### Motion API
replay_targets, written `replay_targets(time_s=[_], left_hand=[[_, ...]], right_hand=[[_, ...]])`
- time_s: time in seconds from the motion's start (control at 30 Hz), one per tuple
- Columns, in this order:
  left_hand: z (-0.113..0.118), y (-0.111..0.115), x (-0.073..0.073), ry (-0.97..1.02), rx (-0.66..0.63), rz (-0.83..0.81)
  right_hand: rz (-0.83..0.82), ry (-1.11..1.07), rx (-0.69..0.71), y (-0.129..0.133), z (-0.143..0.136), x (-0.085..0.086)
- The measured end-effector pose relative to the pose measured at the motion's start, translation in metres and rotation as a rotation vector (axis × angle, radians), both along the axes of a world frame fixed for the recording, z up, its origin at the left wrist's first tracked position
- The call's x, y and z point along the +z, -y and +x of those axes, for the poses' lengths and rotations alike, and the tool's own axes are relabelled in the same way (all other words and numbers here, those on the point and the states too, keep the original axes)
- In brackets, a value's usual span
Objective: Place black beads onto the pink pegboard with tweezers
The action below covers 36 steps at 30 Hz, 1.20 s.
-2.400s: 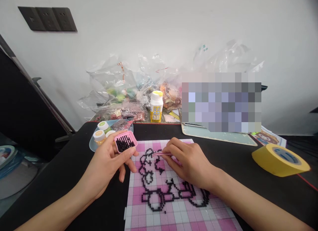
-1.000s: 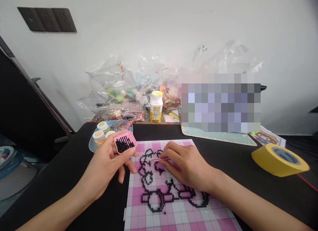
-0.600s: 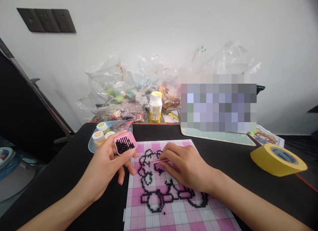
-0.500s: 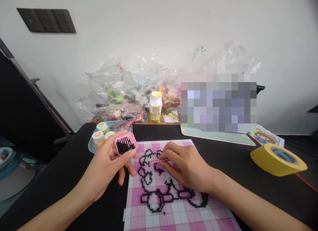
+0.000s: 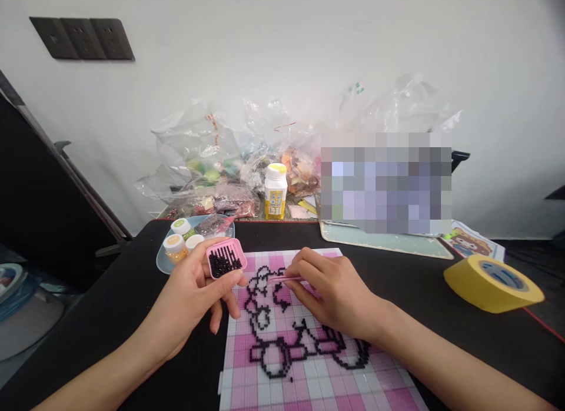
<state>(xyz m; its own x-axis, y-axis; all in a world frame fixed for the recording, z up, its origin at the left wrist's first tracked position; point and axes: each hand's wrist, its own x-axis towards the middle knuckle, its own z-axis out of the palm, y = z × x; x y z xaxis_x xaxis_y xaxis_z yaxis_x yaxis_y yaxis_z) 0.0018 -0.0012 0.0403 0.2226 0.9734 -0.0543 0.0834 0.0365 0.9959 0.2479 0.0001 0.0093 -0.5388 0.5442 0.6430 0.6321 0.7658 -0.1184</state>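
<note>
A small pink ridged tray (image 5: 242, 249) of black beads (image 5: 223, 262) is held tilted in my left hand (image 5: 194, 296), the thumb along its near edge. My right hand (image 5: 333, 290) pinches pink tweezers (image 5: 282, 278), their tips pointing left over the upper part of the pegboard (image 5: 247, 393). Whether a bead sits in the tips is too small to tell. Black beads form an outline (image 5: 276, 375) on the pink and white checked board, with rounded shapes at the bottom. My right hand and forearm cover part of the pattern.
Behind the left hand, a light blue tray (image 5: 163, 261) holds small lidded jars (image 5: 175, 249) and a bag. A white and yellow bottle (image 5: 276, 193) stands before plastic bags (image 5: 198, 140). Yellow tape (image 5: 474, 287) lies right on the black table (image 5: 424, 317).
The tweezers' tips have shifted slightly up on the board, and my right hand has moved a little with them. My left hand holds the bead tray almost still.
</note>
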Motion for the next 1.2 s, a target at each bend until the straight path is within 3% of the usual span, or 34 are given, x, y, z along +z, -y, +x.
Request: replay_targets(time_s=[0.8, 1.2], left_hand=[[0.0025, 0.0001, 0.0035, -0.011, 0.008, 0.005], [-0.0024, -0.0017, 0.0003, -0.137, -0.158, -0.037]], right_hand=[[-0.012, -0.011, 0.056, 0.0026, -0.0014, 0.0018], [0.09, -0.108, 0.041, 0.0043, -0.0034, 0.0064]])
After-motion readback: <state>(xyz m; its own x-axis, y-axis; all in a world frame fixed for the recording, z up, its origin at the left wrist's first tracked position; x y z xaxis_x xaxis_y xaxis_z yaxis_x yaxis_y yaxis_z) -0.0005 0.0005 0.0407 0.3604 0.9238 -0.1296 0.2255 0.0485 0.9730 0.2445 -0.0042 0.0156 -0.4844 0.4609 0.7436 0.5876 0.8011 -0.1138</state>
